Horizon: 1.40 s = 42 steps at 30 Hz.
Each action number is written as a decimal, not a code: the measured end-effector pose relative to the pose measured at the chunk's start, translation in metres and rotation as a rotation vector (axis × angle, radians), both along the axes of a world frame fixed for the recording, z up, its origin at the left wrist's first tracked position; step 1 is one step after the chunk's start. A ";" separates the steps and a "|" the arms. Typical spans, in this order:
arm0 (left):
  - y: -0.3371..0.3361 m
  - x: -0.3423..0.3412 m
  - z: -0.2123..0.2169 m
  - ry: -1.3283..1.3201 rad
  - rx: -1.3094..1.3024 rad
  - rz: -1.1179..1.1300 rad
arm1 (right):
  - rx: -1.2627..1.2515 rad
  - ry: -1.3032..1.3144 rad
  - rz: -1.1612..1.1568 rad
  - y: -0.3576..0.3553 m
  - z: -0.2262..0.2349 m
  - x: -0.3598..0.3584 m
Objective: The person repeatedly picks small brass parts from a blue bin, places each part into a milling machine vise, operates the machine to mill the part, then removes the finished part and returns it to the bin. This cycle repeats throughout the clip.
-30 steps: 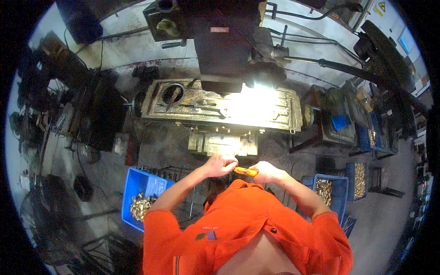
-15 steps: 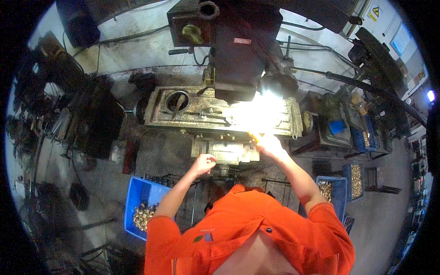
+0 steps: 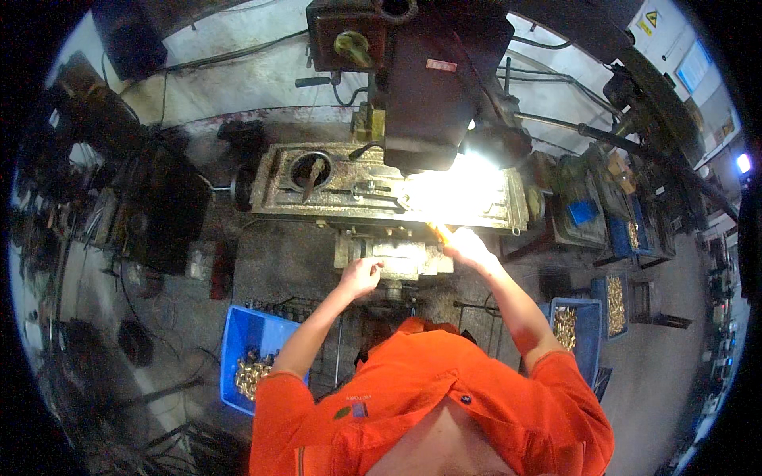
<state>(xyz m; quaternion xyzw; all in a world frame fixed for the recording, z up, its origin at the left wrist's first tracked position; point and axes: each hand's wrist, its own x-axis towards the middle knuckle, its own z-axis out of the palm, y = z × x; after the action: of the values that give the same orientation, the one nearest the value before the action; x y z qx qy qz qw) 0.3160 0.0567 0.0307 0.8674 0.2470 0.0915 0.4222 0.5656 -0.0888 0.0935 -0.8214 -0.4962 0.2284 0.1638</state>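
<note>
My right hand (image 3: 470,249) is at the front edge of the metal machine table (image 3: 333,208), closed around a slim orange-yellow handle (image 3: 438,232). The handle's far end runs toward a strong white glare, which hides whatever lies there. Left of it, my left hand (image 3: 361,277) hovers in front of the lower metal block (image 3: 397,259), its fingers curled together. Whatever may be inside those fingers is hidden or too small to name. A round dark-rimmed container (image 3: 310,171) sits on the table's left part, with a wooden-looking stick (image 3: 316,176) standing in it.
The dark machine head (image 3: 432,87) hangs over the table. A blue bin (image 3: 230,349) with brass-coloured parts (image 3: 251,376) stands at lower left; another blue bin (image 3: 586,333) with similar parts is at right. Beyond it stands a further crate (image 3: 615,305). A hand wheel (image 3: 242,189) juts out left.
My left hand has risen slightly and moved a little right, its fingers still curled. My right hand keeps the orange-yellow handle in nearly the same place. The whole view has shifted slightly.
</note>
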 end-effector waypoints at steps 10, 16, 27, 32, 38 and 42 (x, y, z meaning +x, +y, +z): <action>-0.056 0.035 0.032 -0.026 0.309 -0.344 | -0.314 0.329 0.177 -0.032 -0.003 -0.070; -0.049 0.021 -0.027 0.460 0.558 -0.349 | -0.124 0.461 0.003 -0.080 -0.059 -0.050; -0.065 0.027 -0.096 0.619 0.312 -0.078 | -0.404 0.563 0.024 -0.154 -0.102 -0.016; -0.052 -0.024 -0.057 0.240 0.338 0.305 | -0.363 0.562 0.021 -0.146 -0.110 -0.023; -0.024 -0.167 -0.011 0.159 0.202 0.773 | -0.296 0.561 0.102 -0.124 -0.106 -0.045; -0.018 -0.280 -0.045 0.534 0.148 0.956 | -0.299 0.330 0.223 -0.110 -0.102 -0.061</action>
<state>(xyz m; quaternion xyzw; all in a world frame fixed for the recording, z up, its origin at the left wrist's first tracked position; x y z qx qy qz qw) 0.0356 0.0387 -0.0140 0.6792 0.7046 0.0671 0.1941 0.5050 -0.1990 -0.0088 -0.7284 -0.5110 0.4469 0.0929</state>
